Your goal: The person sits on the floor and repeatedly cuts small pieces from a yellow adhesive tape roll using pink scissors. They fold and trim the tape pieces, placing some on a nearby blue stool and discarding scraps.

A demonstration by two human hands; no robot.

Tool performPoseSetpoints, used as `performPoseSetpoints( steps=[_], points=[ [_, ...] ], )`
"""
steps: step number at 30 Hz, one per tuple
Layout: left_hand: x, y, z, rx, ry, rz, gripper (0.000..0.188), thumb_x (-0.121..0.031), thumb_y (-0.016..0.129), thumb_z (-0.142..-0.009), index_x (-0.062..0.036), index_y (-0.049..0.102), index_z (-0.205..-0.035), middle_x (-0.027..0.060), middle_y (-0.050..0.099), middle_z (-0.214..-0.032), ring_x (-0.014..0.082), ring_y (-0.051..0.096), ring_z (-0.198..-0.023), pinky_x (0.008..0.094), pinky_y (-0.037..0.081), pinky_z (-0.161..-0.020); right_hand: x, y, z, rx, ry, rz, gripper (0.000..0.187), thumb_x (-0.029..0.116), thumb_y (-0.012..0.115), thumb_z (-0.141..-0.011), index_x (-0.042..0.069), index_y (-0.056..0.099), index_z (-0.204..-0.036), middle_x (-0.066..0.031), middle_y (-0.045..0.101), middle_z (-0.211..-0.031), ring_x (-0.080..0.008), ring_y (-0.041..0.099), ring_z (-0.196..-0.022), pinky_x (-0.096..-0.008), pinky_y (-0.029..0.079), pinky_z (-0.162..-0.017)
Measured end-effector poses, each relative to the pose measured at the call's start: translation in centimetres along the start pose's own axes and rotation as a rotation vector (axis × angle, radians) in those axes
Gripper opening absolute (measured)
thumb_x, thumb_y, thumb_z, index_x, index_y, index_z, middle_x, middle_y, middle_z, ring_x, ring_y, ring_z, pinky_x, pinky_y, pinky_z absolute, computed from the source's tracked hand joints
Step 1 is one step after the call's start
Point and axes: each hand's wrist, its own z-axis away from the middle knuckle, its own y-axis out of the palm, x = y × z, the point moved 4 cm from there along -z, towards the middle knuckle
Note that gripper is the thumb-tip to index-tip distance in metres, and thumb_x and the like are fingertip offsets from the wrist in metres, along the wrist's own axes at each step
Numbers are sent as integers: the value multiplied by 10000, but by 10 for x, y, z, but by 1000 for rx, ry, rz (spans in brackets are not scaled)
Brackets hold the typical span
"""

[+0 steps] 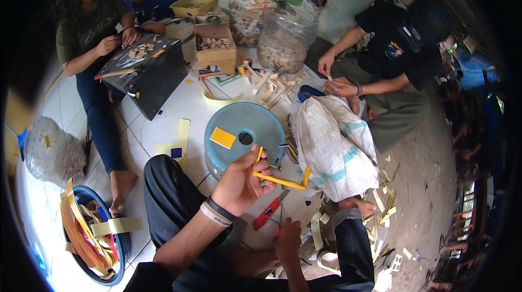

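My left hand (243, 183), with a dark and a white band at the wrist, pinches a narrow yellow strip (283, 182) bent up at both ends. Lower and to the right, my right hand (288, 240) is closed on scissors (281, 213), their blades pointing up and away from me; the fingers hide most of the handles. Just left of the blades, a red-handled cutter (266, 215) lies on the tiles. Beyond my left hand stands a round blue-grey drum (217, 120) with a hole in its top. A yellow rectangular piece (222, 138) lies on it.
A white sack (331, 145) stands right of the drum. At lower left, a blue tub (124, 248) holds coloured strips. Wooden pieces (272, 88) lie scattered beyond the drum. Co-workers sit at far left, by a black box (157, 77), and at far right. Offcuts (383, 210) litter the right floor.
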Motion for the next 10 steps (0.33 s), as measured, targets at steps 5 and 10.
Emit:
performPoseSetpoints(
  steps=[5, 10],
  points=[
    [-11, -3, 0, 64, 36, 177, 164, -242, 522, -1053, -123, 552, -943, -58, 403, -686, 108, 435, -695, 291, 385, -681, -2, 19, -4, 199, -223, 62, 547, 155, 835, -700, 35, 540, -1145, -224, 575, -1102, -480, 608, -1027, -553, 533, -863],
    [-9, -12, 4, 83, 21, 233, 202, -288, 508, -1065, -124, 533, -949, -46, 406, -680, 111, 434, -687, 320, 396, -724, 0, -1, -25, 675, -279, 16, 739, 323, 812, -751, 107, 531, -1399, -199, 570, -1357, -478, 583, -1202, -518, 536, -946]
  ],
)
